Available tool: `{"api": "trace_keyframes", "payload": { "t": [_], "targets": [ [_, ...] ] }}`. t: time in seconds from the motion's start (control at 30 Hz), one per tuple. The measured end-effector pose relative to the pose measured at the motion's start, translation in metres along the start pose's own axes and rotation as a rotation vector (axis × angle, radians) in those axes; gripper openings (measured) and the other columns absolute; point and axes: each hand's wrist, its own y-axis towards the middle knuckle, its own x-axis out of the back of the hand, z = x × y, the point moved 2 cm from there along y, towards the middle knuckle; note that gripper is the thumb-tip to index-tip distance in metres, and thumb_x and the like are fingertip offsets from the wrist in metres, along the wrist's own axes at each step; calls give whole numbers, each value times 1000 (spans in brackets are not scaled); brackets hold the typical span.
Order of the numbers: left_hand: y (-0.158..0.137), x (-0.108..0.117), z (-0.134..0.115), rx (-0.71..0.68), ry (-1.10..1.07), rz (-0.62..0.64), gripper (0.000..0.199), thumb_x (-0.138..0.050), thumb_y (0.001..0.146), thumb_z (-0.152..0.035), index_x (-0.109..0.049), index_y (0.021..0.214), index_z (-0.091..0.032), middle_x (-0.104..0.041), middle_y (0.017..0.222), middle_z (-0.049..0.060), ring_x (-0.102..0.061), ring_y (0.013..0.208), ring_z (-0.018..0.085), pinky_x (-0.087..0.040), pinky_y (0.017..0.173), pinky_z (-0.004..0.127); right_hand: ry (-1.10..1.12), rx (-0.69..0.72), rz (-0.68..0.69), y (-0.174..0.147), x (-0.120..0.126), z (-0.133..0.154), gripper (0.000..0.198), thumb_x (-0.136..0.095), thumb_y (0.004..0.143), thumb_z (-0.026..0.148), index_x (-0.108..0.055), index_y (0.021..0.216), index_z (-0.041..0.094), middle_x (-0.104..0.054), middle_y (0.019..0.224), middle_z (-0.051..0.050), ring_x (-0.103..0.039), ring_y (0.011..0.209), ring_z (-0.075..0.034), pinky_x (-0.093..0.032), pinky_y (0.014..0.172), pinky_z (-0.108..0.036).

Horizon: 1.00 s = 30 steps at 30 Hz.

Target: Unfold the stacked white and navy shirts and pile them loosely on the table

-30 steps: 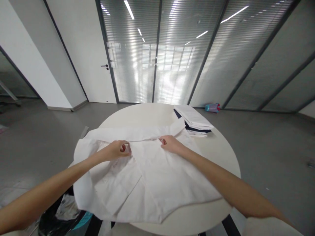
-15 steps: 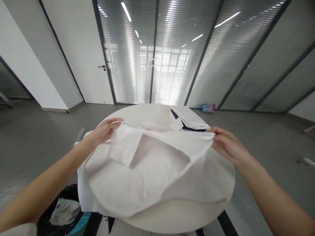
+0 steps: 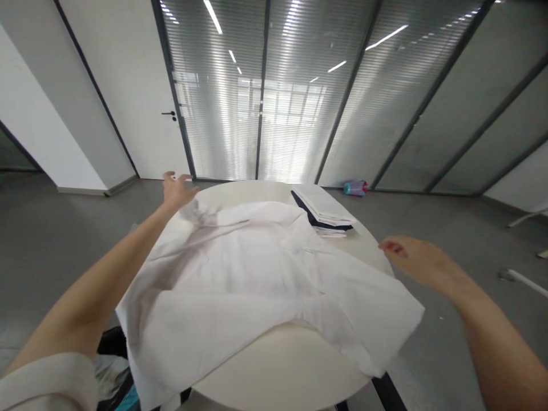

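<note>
A white garment (image 3: 257, 268), with seams and a wide body, lies spread over the round white table (image 3: 274, 371). Its lower corners hang past the table's edge at the left and right. At the far left of the table, my left hand (image 3: 177, 191) is raised with its fingers apart, close to a bunched part of the cloth. My right hand (image 3: 417, 260) hovers off the table's right side, apart from the garment. Its fingers are curled in and nothing shows in them.
A folded stack of white and dark cloth (image 3: 323, 208) rests at the table's back right. Below the left edge stands a black-lined bin (image 3: 113, 342), partly covered. A blue and pink basket (image 3: 355, 188) lies on the floor by the glass partition (image 3: 291, 114).
Both hands have let go of the garment, which has dropped and spread flatter across the table. My left hand moved up and away; my right hand drew off to the right.
</note>
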Motion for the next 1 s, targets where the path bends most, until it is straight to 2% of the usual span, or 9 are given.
{"api": "trace_keyframes", "payload": {
  "t": [0.1,0.23,0.3,0.43,0.57,0.67,0.8,0.9,1.0],
  "targets": [
    [-37,-30,-24,-179,108,199,37,-79,73,-34,-67,104,-20,-46,140,12,-36,138,37,-29,117,55,-28,160,177,21,-19,61,18,-55,86,33,-73,91,30,-74,96,-11,-69,82,-28,-52,75,-42],
    [-100,-73,-53,-438,260,1042,37,-74,78,-48,-70,103,-21,-68,104,5,-65,94,22,-52,90,35,-6,496,637,32,-83,137,26,-53,93,26,-71,111,20,-71,114,-10,-68,99,-24,-52,89,-36],
    [-129,-79,-58,-547,400,1236,38,-72,79,-49,-69,103,-20,-68,110,6,-64,100,23,-50,92,34,-158,589,707,34,-119,154,31,-60,90,19,-67,119,16,-67,124,-14,-65,111,-27,-49,96,-38],
    [-168,-78,-51,-623,588,1083,20,-68,87,-33,-67,99,-18,-63,124,10,-61,110,25,-48,93,32,-411,600,680,40,-171,164,39,-65,90,27,-63,125,10,-67,119,-20,-65,110,-32,-50,90,-39],
    [-174,-67,-50,-620,754,827,19,-45,100,-23,-63,107,-17,-68,107,10,-68,93,24,-51,74,32,-495,562,643,59,-181,187,31,-64,92,37,-70,112,14,-69,112,-18,-66,105,-32,-48,85,-37],
    [-139,-38,-73,-599,758,545,25,-38,102,-24,-60,113,-19,-69,106,10,-69,82,23,-50,68,32,-462,562,441,92,-154,222,26,-54,97,31,-74,96,15,-71,103,-15,-66,102,-28,-44,86,-35],
    [-67,22,-118,-599,463,99,30,-52,96,-34,-55,122,-20,-68,111,8,-66,93,21,-52,77,30,-264,543,-85,147,-81,279,32,-43,101,29,-72,96,16,-66,110,-12,-62,101,-25,-42,84,-35],
    [-28,54,-133,-539,381,74,51,-69,81,-42,-55,124,-19,-67,106,6,-64,94,21,-53,80,30,-124,545,-296,174,-37,313,30,-40,99,21,-68,90,17,-63,107,-10,-58,101,-24,-42,83,-35],
    [-5,76,-134,-413,443,184,36,-74,74,-40,-64,98,-16,-65,86,3,-63,94,23,-51,87,34,-47,596,-339,194,-13,335,27,-45,95,17,-62,75,21,-63,95,-9,-58,99,-25,-44,82,-35]
  ]
}}
